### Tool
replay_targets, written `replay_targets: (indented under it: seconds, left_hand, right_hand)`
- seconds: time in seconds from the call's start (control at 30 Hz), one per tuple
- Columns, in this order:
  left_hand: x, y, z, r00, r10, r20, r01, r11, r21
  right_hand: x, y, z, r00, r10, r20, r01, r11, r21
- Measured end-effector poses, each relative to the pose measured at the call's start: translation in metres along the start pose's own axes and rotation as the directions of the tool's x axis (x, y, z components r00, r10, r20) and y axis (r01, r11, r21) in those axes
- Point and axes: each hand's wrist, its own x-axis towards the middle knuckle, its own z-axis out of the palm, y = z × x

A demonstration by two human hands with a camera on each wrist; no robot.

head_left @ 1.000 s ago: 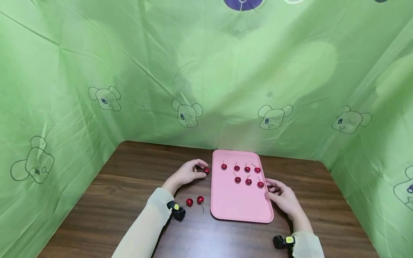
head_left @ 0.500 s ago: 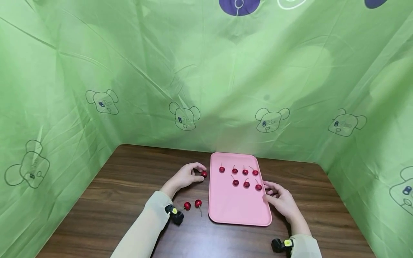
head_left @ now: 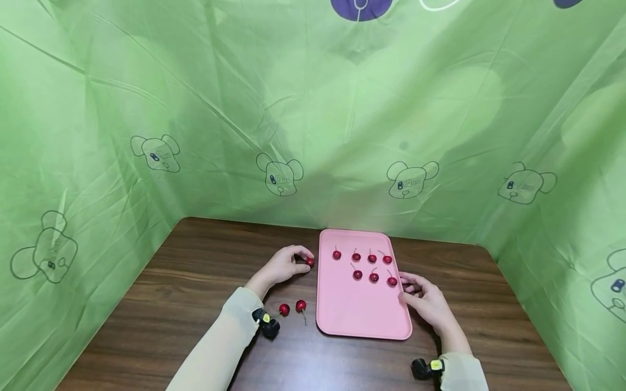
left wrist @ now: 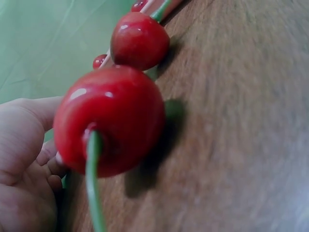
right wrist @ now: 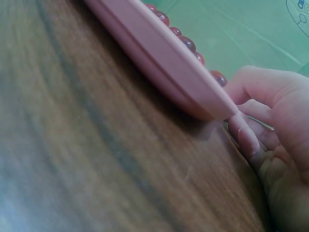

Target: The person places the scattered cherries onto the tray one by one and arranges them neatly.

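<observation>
Your left hand [head_left: 282, 265] sits just left of the pink tray [head_left: 359, 315], its fingers curled around one cherry [head_left: 310, 262] that lies on the bench [head_left: 171, 304] beside the tray's left edge. Your right hand [head_left: 424, 302] rests against the tray's right edge, fingers loosely bent on the rim; the right wrist view shows fingertips [right wrist: 246, 137] touching the rim's underside without pinching anything. Seven cherries are already on the tray's far half: a row of four [head_left: 362, 256] and, nearer you, a row of three [head_left: 374, 277]. Judging by the layout, that second row lacks one fruit. Two loose cherries [head_left: 292, 308] lie on the bench left of the tray's near corner, so three in all are off the tray.
</observation>
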Motion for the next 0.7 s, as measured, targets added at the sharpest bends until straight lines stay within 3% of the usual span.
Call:
replay_targets:
  seconds: [0.37,0.7]
  left_hand:
    - [-0.0025,0.0013,-0.0015,1.0,-0.01,0.005,0.01,1.0,0.006]
    - [-0.0021,-0.0061,-0.0023,1.0,0.001,0.021,0.0,0.999,-0.043]
  right_hand:
    - [0.0005,-0.002,0.0004,1.0,-0.014,0.003,0.014,1.0,0.002]
    - [0.0008,0.0006,0.0006,1.0,-0.002,0.008,0.002,1.0,-0.006]
